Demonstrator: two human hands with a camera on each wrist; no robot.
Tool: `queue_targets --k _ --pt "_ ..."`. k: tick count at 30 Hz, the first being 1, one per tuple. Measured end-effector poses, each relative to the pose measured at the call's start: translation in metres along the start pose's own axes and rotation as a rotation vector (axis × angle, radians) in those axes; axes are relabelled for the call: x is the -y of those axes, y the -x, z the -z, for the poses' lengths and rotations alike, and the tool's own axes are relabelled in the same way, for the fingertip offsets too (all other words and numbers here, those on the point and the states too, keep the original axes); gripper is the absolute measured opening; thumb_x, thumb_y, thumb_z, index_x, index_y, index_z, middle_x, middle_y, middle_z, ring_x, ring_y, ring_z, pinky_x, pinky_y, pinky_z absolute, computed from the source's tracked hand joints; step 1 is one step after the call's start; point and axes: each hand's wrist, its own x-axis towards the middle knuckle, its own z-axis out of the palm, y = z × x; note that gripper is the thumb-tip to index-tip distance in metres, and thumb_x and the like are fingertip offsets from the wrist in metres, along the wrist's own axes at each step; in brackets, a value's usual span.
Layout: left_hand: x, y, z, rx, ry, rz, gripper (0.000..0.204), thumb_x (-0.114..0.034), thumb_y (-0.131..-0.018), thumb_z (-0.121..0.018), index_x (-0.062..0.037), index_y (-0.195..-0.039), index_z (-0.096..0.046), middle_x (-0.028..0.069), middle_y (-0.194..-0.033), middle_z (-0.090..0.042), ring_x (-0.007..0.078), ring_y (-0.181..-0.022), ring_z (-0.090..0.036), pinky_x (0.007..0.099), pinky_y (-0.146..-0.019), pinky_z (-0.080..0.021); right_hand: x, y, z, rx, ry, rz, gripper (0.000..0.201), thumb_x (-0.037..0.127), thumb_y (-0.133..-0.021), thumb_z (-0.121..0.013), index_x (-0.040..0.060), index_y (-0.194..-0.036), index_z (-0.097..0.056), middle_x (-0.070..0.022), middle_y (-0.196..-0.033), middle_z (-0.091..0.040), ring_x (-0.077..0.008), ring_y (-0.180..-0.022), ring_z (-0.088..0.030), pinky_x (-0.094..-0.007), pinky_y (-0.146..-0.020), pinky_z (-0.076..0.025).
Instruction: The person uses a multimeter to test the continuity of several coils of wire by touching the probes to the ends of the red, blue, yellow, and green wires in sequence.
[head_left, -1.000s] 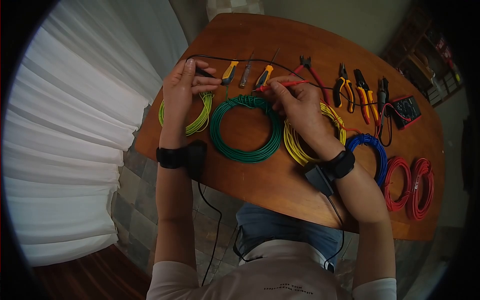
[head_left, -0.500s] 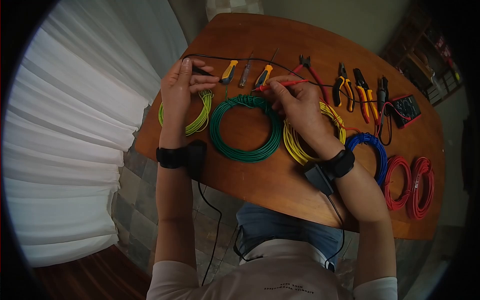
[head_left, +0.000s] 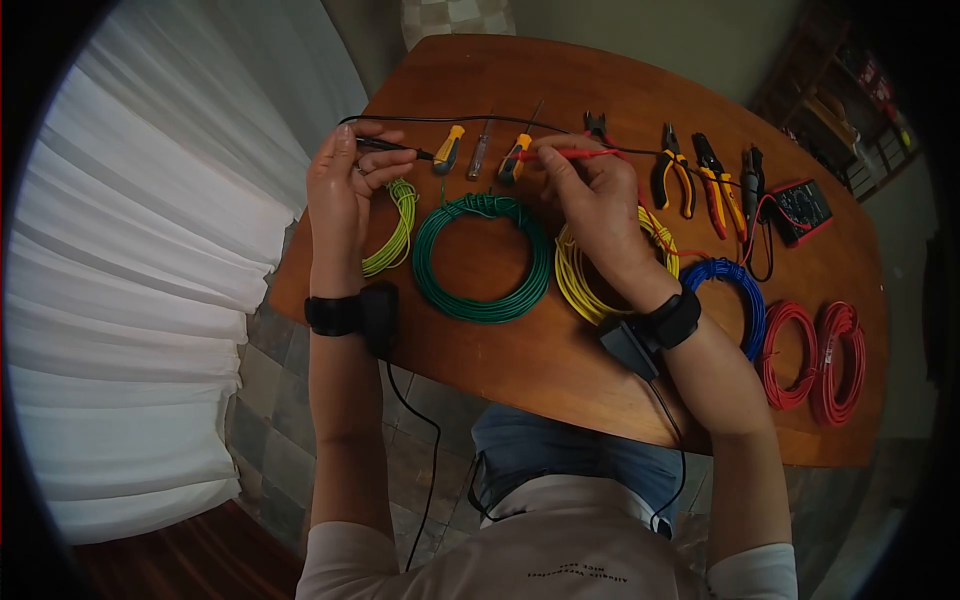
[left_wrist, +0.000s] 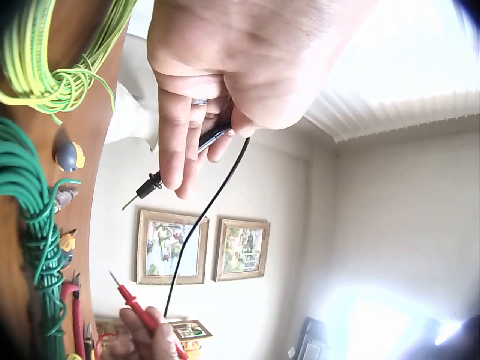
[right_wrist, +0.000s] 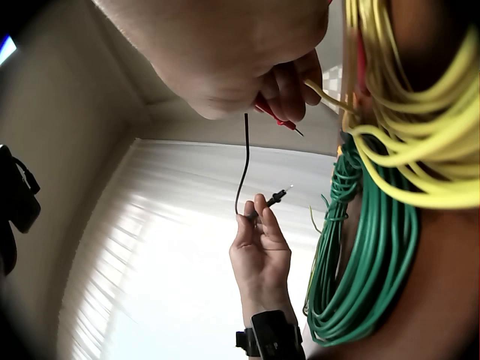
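Note:
My left hand, raised over the yellow-green wire coil, holds a black multimeter probe between thumb and fingers. Its metal tip points away from the palm, toward the right hand's side. Above the yellow wire coil, my right hand pinches a red probe, its bare tip pointing left. The two tips are apart, with the green wire coil lying on the table below and between the hands. A black lead runs from the left hand across toward the multimeter at the right.
Screwdrivers with yellow-grey handles and a clear-handled one lie behind the coils. Farther right are yellow-black pliers and red-yellow wire strippers. A blue coil and two red coils lie near the right edge.
My left hand has shifted left with the black probe, and the red probe's tip has drawn back rightward, widening the gap. The head view has shifted slightly. Both hands keep their hold.

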Motion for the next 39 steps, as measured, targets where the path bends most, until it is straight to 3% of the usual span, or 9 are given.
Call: queue_targets --k 3,6,8,14,21,39 --pt "-0.001 0.001 -0.006 0.031 0.008 0.038 0.035 -0.025 -0.1 -0.036 0.005 -0.1 -0.053 0.0206 -0.093 -0.062 0.0265 -0.079 -0.068 0.0315 -0.068 -0.059 0.012 -0.009 0.013 -0.044 -0.022 0.09 0.018 0.013 -0.091 -0.058 -0.0024 -0.096 -0.065 -0.0058 -0.08 -0.068 -0.0074 -0.063 -0.059 -0.0198 -0.054 -0.046" --pt "-0.007 0.005 -0.022 0.114 0.019 0.101 0.035 -0.026 -0.1 -0.037 0.005 -0.1 -0.053 0.0204 -0.093 -0.062 0.0266 -0.078 -0.068 0.0318 -0.068 -0.059 0.04 -0.009 0.038 -0.046 -0.061 -0.002 0.019 0.014 -0.091 -0.056 -0.0024 -0.095 -0.065 -0.0061 -0.08 -0.068 -0.0075 -0.062 -0.059 -0.0203 -0.053 -0.046" --pt "-0.014 0.008 -0.04 0.18 0.014 0.133 0.035 -0.027 -0.1 -0.037 0.0047 -0.1 -0.053 0.02 -0.093 -0.063 0.0264 -0.078 -0.068 0.0316 -0.067 -0.059 0.042 -0.006 0.059 -0.042 -0.024 -0.031 0.027 0.023 -0.093 -0.055 -0.0011 -0.1 -0.064 -0.0074 -0.083 -0.068 -0.0067 -0.058 -0.056 -0.0191 -0.053 -0.044" --pt "-0.015 0.028 -0.102 0.36 -0.072 0.219 0.036 -0.029 -0.1 -0.037 0.004 -0.102 -0.053 0.0193 -0.092 -0.063 0.0245 -0.077 -0.068 0.0288 -0.065 -0.058 0.042 0.036 0.11 -0.049 0.051 -0.211 0.029 0.027 -0.093 -0.056 0.0 -0.1 -0.065 -0.0067 -0.08 -0.068 -0.0068 -0.056 -0.056 -0.018 -0.05 -0.041" --pt "0.004 0.043 -0.118 0.317 -0.145 0.203 0.036 -0.028 -0.1 -0.037 0.004 -0.101 -0.053 0.0186 -0.091 -0.064 0.0237 -0.075 -0.068 0.0279 -0.064 -0.058 0.024 0.075 0.135 -0.1 0.067 -0.19 0.025 0.024 -0.094 -0.055 0.0019 -0.101 -0.063 -0.0052 -0.085 -0.068 -0.0055 -0.06 -0.057 -0.0168 -0.047 -0.038" --pt "0.004 0.049 -0.115 0.307 -0.112 0.177 0.036 -0.027 -0.101 -0.035 0.004 -0.098 -0.053 0.019 -0.091 -0.064 0.0219 -0.073 -0.068 0.0271 -0.063 -0.058 0.008 0.076 0.143 -0.162 0.034 -0.205 0.025 0.024 -0.093 -0.056 0.0014 -0.101 -0.062 -0.0069 -0.085 -0.069 -0.006 -0.06 -0.057 -0.0167 -0.045 -0.037"
